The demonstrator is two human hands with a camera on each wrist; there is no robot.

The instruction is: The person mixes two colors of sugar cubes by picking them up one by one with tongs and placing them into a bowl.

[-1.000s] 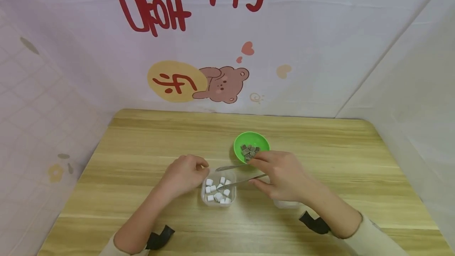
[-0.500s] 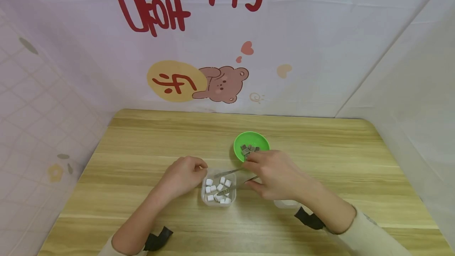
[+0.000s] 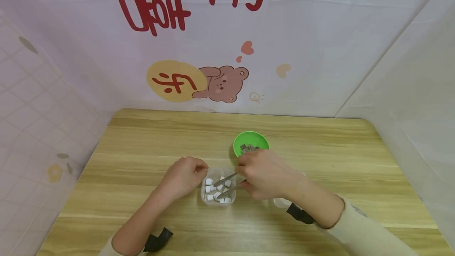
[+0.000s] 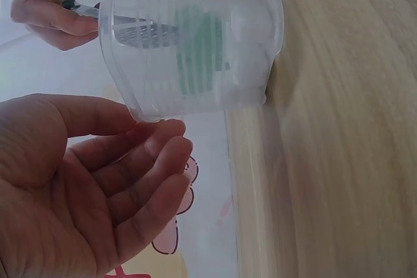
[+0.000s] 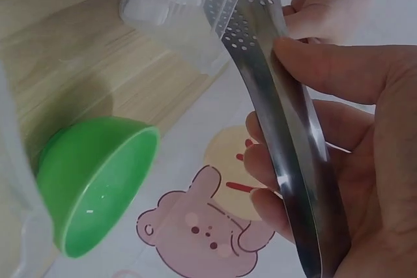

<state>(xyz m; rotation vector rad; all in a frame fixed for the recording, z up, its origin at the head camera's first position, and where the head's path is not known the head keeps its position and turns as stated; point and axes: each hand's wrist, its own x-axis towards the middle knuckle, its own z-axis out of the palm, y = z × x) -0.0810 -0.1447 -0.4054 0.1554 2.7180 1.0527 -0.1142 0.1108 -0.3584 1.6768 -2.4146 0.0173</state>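
Observation:
My left hand (image 3: 186, 175) pinches the rim at the far left corner of a clear plastic container (image 3: 217, 205) holding several white cubes (image 3: 209, 182). In the left wrist view, thumb and fingertips meet at the edge of the container (image 4: 150, 73), the other fingers loosely bent. My right hand (image 3: 266, 175) grips perforated metal tongs (image 5: 287, 115). Their tips are spread apart and lowered among the white cubes, with no cube clearly between them. Behind the right hand stands a green bowl (image 3: 262, 139) with several grey-brown cubes (image 3: 245, 147), partly covered by the hand.
A second translucent container (image 3: 281, 203) sits under the right forearm, mostly hidden. The wooden table (image 3: 160, 129) ends at a white cloth wall (image 3: 302, 38) with red lettering and a bear print. Similar cloth hangs at both sides.
My right hand has moved left, bringing the tongs further over the container, and their tips have come down and closer together around the cubes. My left hand stays at the rim.

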